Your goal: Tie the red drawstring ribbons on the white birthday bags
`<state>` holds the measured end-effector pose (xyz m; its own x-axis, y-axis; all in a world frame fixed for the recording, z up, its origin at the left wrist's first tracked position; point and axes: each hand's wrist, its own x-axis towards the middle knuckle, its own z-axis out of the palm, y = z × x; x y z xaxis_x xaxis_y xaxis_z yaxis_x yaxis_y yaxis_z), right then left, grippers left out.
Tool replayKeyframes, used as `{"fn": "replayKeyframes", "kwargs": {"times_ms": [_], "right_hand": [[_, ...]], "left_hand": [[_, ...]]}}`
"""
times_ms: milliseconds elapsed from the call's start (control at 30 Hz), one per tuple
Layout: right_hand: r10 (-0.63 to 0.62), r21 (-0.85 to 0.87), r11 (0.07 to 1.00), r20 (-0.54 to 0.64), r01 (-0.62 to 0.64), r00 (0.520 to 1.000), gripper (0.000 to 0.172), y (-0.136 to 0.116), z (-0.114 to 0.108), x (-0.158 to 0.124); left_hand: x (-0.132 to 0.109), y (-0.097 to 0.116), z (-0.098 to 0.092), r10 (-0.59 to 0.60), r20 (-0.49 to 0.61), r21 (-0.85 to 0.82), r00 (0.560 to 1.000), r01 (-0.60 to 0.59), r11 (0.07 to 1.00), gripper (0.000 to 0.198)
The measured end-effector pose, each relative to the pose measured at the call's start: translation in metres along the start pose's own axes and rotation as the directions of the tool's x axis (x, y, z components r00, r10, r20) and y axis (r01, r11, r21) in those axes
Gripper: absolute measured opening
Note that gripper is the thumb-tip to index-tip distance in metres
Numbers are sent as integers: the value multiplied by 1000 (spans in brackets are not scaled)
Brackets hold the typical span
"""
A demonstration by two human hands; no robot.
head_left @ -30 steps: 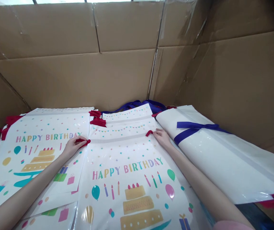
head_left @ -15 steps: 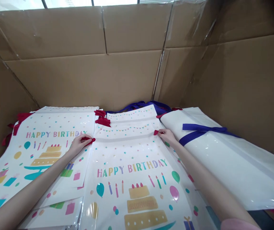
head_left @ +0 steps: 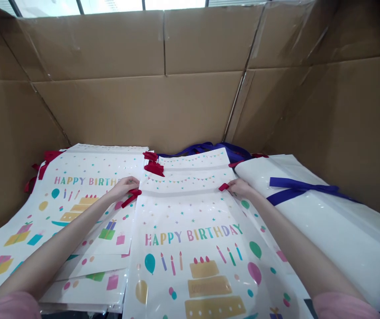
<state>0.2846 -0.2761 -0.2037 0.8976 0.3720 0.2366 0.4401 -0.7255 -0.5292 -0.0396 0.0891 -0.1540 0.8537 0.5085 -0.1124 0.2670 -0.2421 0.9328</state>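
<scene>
In the middle lies a large glossy white gift bag (head_left: 190,217), printed with HAPPY BIRTHDAY, candles, balloons and a tiered cake. At its upper left edge, my left hand (head_left: 126,186) has its fingers closed on a red ribbon (head_left: 130,198), whose tail hangs below them; the thumb is mostly hidden. On the upper right edge, my right hand (head_left: 239,188) pinches another short red ribbon (head_left: 223,187). More printed bags lie beneath, their top ends showing behind, with a red ribbon bundle (head_left: 154,167) by the upper left corner.
To the left is a stack of matching birthday bags (head_left: 87,168). A white folded bundle (head_left: 336,239) tied with blue ribbon (head_left: 304,185) lies on the right. Blue ribbons (head_left: 210,148) are heaped behind. Tall cardboard walls (head_left: 137,106) rise at the back and sides.
The view has turned a little left, so everything sits farther right. The ribbon tail at my left hand now hangs down-left, where before it lay against the fingers. My right hand keeps its pinch.
</scene>
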Motion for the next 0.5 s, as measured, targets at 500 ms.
{"fn": "replayKeyframes", "kwargs": {"times_ms": [500], "right_hand": [[-17,-114,993,207,42,978,11,-12,-8,2]], "left_hand": [[17,-21,5,119,154,38,981,-126,991,36]]}}
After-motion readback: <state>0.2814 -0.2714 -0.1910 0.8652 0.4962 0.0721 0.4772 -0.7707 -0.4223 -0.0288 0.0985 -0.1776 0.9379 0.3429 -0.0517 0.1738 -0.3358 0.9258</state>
